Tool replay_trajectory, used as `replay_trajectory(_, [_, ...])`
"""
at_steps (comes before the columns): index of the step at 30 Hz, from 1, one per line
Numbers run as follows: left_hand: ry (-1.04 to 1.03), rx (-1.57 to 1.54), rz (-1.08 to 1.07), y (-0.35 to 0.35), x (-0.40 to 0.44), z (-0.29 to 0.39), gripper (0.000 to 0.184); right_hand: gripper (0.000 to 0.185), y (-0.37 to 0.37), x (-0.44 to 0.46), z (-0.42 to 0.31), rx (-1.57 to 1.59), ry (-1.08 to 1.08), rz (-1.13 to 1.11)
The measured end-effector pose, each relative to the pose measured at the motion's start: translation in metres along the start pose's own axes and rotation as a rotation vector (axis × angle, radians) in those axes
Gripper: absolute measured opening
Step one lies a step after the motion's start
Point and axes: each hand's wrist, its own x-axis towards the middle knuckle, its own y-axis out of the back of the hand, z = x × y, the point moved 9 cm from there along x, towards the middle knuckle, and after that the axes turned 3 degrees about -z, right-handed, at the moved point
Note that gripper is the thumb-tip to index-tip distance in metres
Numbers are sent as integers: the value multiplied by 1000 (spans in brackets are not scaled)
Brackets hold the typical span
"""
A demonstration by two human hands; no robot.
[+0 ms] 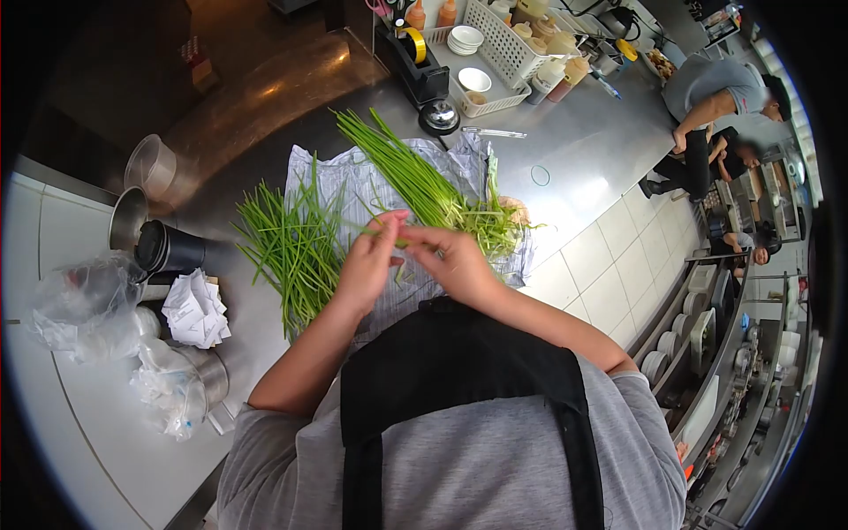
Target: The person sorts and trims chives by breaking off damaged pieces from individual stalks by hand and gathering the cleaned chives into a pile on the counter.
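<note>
My left hand (373, 256) and my right hand (455, 263) meet in front of my chest, fingers pinched together. Between them is a thin green chive stalk (360, 228), partly hidden by the fingers. Under the hands lies a crumpled grey-white sheet (318, 175), cloth or paper. A bunch of long chives (393, 168) rests beyond my right hand, its pale ends towards me. Loose pale trimmings (499, 231) are heaped beside those ends. To the left of my left hand, a second pile of chives (291, 247) spreads over the sheet's edge onto the metal counter.
A tape dispenser (424, 75), a call bell (439, 117) and a white basket (503, 44) stand at the back. A pen (495, 133) and a rubber band (541, 175) lie right. Left are a dark cup (168, 247) and plastic bags (84, 305). Another person (720, 93) bends at the far right.
</note>
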Motion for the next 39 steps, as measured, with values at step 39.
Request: replay_trajectory(39, [97, -236, -161, -58, 79, -20, 17, 10, 73, 13, 78, 437, -424, 204])
